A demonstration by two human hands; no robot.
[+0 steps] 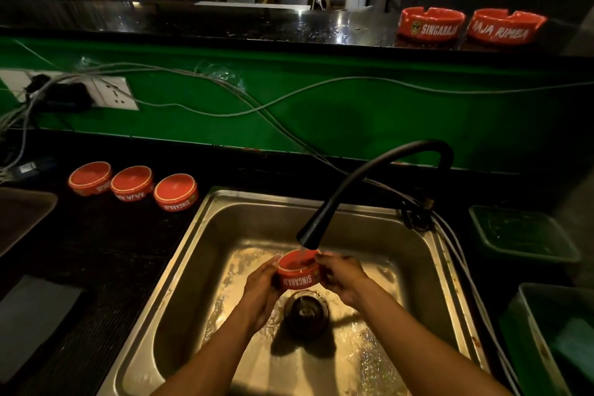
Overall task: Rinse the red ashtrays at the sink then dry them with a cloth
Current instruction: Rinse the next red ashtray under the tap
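A red ashtray [299, 273] marked SINGARAJA is held upright over the steel sink [205, 254], right under the black tap's spout [309, 237], and water runs into it. My left hand [261, 289] grips its left side and my right hand [341, 276] grips its right side. Three more red ashtrays [132, 182] lie upside down in a row on the dark counter left of the sink. Two others [430, 24] stand upright on the high bar top at the back right.
The drain [305, 312] sits below the hands in wet sink floor. Cables and a socket plate [112, 93] run along the green wall. Green bins [520, 235] stand right of the sink. A grey mat or cloth [35, 321] lies at the left on the counter.
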